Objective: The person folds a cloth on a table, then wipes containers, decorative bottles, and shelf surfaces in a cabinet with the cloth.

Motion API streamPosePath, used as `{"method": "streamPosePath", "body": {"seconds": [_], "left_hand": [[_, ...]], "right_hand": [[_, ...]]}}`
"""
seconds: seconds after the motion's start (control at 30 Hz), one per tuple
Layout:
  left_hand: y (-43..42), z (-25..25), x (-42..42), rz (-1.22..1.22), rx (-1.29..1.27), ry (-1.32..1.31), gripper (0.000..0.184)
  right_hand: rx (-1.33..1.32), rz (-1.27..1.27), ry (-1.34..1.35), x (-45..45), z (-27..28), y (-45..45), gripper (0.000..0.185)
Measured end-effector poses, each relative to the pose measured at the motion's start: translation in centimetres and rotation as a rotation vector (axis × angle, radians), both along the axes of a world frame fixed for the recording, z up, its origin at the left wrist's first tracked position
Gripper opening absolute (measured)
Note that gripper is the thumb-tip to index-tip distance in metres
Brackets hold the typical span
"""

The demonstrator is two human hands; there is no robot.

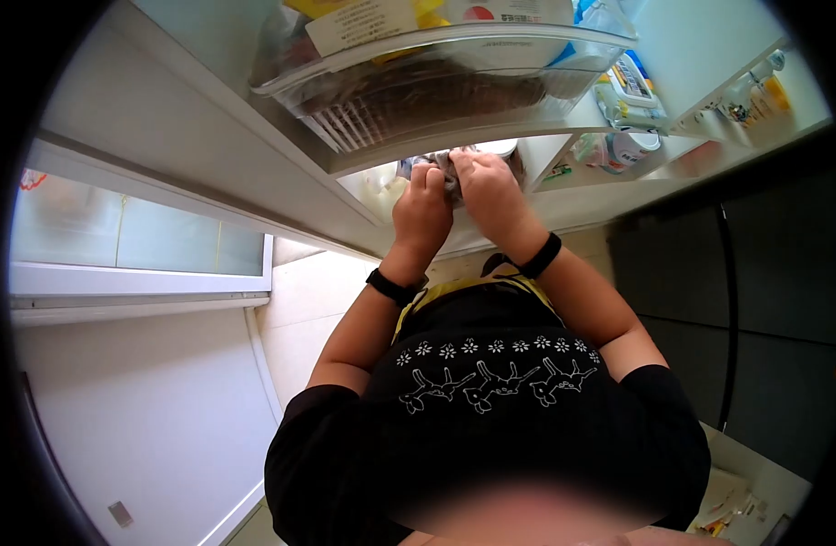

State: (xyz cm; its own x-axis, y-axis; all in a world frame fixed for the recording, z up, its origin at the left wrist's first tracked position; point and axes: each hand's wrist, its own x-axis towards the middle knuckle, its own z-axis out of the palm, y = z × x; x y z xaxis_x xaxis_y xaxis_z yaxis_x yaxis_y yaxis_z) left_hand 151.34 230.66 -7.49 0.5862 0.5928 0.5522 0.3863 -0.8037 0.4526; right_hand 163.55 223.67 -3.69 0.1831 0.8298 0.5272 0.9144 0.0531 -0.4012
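Observation:
Both hands are together at the opening of a lower shelf compartment. My left hand (423, 211) is closed, its fingers curled into a crumpled greyish piece (450, 178) that looks like cloth or a soft bag. Closed on the same piece from the other side is my right hand (493, 193), thumb and fingers pinched near its top. The hands hide much of it, so its exact kind cannot be made out. Beside my left hand is a pale, translucent bag or wrapper (381, 189). A white round lid (498, 146) shows just behind my right hand.
Above the hands, a clear plastic bin (454, 86) full of packets juts from the white shelf. To the right are a wipes pack (631, 91), a white-lidded tub (629, 150) and bottles (754, 96). Black cabinet doors (673, 273) stand at right, a white door (145, 400) at left.

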Motion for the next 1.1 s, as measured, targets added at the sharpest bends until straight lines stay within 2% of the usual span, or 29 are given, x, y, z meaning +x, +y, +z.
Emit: {"method": "streamPosePath", "body": {"seconds": [0.13, 0.27, 0.33, 0.6, 0.67, 0.77, 0.9, 0.97, 1.1], "left_hand": [[0.2, -0.5, 0.1, 0.022, 0.014, -0.013, 0.025], [0.5, -0.6, 0.0, -0.015, 0.028, -0.038, 0.029], [0.4, -0.6, 0.1, -0.015, 0.025, -0.054, 0.028], [-0.2, -1.3, 0.0, -0.035, -0.001, -0.155, 0.028], [0.0, -1.7, 0.0, -0.066, -0.039, -0.132, 0.037], [-0.1, -2.1, 0.3, -0.04, -0.051, -0.145, 0.039], [-0.3, -2.0, 0.5, -0.034, -0.053, -0.15, 0.039], [-0.3, -2.2, 0.6, -0.02, -0.038, -0.169, 0.038], [-0.4, -2.5, 1.0, 0.006, -0.025, -0.182, 0.038]], "right_hand": [[-0.087, -0.11, -0.06, -1.5, 1.0, -1.0, 0.025], [-0.08, -0.088, -0.058, -1.2, 1.2, -1.0, 0.026], [-0.181, -0.074, -0.053, -1.0, 1.5, -1.0, 0.027], [-0.088, 0.058, 0.035, 0.9, 1.0, 0.2, 0.03], [-0.069, 0.103, 0.041, 1.7, 0.9, 1.2, 0.031], [-0.348, 0.194, -0.019, 2.3, 2.0, 2.0, 0.026], [-0.209, 0.248, -0.018, 2.9, -0.2, 2.3, 0.036], [-0.066, 0.223, -0.085, 3.0, -0.3, 2.1, 0.02], [0.005, 0.266, -0.02, 2.4, 1.4, 1.4, 0.023]]}}
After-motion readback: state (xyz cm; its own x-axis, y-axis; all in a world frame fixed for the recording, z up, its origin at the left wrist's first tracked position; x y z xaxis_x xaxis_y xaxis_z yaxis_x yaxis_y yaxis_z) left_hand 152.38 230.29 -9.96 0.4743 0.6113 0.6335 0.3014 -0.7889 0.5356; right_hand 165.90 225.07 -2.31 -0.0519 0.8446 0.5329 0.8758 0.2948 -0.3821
